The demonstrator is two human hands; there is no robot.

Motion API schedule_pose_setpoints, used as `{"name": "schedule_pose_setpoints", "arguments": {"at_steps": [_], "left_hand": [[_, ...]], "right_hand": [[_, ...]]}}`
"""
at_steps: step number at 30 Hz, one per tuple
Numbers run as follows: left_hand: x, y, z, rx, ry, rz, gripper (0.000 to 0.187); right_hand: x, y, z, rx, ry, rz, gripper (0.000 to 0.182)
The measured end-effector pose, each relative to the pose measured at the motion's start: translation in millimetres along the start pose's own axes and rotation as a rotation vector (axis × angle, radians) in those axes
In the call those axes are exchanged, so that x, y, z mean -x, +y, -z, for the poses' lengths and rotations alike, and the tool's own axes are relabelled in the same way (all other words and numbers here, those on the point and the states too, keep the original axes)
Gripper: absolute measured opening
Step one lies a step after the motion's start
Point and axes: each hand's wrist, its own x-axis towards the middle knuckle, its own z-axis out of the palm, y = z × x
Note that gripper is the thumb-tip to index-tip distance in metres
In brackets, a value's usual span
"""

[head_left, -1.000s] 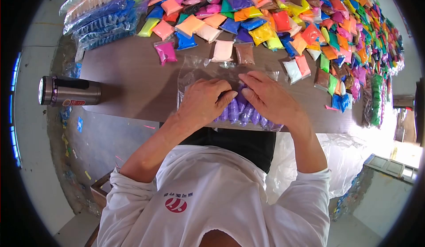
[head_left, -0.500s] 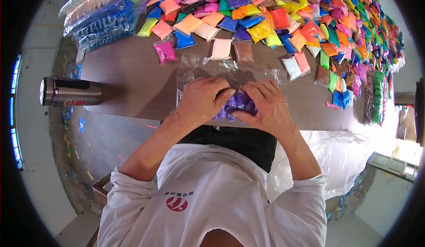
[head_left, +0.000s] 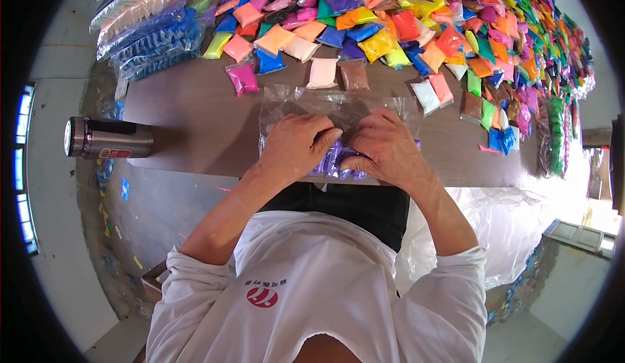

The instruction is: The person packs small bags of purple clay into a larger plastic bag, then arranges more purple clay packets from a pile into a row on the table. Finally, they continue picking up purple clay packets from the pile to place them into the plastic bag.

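Head view: brown table bears clear bag; scraps dot floor.

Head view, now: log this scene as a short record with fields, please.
left hand: on a clear plastic bag, beside purple packets
right hand: over the purple packets, grip hidden
table: brown
far side: loose pile of coloured packets
far left: long clear bags of packed blue packets
near left edge: steel flask, lying on its side

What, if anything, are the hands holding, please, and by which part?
The left hand and right hand hold a clear plastic bag by its near, purple-filled part.
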Motion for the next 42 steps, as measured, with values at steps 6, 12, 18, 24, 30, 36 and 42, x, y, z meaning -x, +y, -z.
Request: {"name": "schedule_pose_setpoints", "arguments": {"at_steps": [6, 12, 18, 24, 30, 36, 42], "left_hand": [[0, -2, -1, -0.020, -0.011, -0.021, 0.018], [-1, -2, 0, -0.016, -0.041, -0.004, 0.017], [0, -2, -1, -0.006, -0.022, -0.022, 0.018], [-1, 3, 1, -0.029, -0.036, -0.019, 0.023], [-1, 1, -3, -0.047, -0.017, -0.035, 0.029], [-3, 3, -3, -0.065, -0.007, -0.026, 0.031], [2, 4, -4, -0.071, 0.017, -0.013, 0.030]], "right_hand": [[2, -3, 23, -0.212, 0.096, -0.231, 0.042], [1, -5, 30, -0.315, -0.097, -0.260, 0.044], [8, 10, 48, -0.497, 0.239, -0.378, 0.033], [37, 0, 62, -0.332, 0.379, -0.566, 0.037], [44, -18, 11, 0.098, 0.273, -0.359, 0.052], [56, -8, 2, -0.006, 0.205, -0.345, 0.061], [29, -19, 19, 0.003, 0.242, -0.360, 0.059]]}}
